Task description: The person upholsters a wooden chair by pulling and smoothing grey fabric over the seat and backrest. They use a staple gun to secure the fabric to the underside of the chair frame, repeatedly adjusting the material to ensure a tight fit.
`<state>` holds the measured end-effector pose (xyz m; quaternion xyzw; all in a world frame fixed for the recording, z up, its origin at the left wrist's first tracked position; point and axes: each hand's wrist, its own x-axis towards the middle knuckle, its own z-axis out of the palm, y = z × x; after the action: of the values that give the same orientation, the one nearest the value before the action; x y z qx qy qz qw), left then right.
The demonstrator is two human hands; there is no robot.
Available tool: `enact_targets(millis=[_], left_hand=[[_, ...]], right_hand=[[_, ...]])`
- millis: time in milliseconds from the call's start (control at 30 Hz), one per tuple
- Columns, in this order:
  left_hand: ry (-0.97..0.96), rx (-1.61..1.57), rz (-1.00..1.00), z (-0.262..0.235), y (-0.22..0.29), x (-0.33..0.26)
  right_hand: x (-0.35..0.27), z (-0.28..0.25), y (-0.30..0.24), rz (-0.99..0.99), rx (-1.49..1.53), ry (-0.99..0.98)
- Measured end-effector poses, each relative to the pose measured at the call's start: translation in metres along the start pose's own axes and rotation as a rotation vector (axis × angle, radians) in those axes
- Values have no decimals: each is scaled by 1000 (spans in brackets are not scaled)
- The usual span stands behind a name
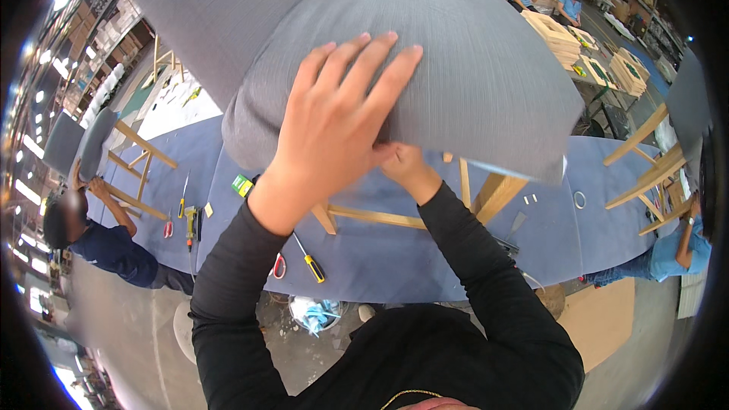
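Grey seat cushion (471,53) sits on a wooden chair frame (486,193) standing on the blue workbench (395,250). The left hand (334,121) lies flat and spread on the cushion, gripping nothing; the right hand (406,167) is half hidden beneath it, grip unclear. A yellow-handled screwdriver (310,262) and red scissors (279,266) lie near the bench edge.

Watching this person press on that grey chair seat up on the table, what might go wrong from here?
The left hand lies flat on the grey seat cushion while the right hand works at its lower edge, half hidden; fingers there might get pinched. The chair's wooden legs stand on the blue padded table, so hard pressing could tip or slide it. The yellow-handled screwdriver lies near the table edge and might get knocked off.
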<state>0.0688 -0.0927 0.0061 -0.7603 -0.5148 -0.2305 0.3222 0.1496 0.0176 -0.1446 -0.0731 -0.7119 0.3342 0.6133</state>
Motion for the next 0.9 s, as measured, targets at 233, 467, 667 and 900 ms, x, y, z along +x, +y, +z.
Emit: enact_targets(millis=[233,467,667,900], left_hand=[[80,91,45,22,-42,25],[125,65,78,39,-57,47],[91,102,85,39,-67,37],[123,127,125,33,-57,24]], right_hand=[[-112,-51,-27,415,0,-218],[-402,-178,47,1430,98,637],[-457,-237,125,1674,323,1129],[-490,-272,132,1777,451,707]])
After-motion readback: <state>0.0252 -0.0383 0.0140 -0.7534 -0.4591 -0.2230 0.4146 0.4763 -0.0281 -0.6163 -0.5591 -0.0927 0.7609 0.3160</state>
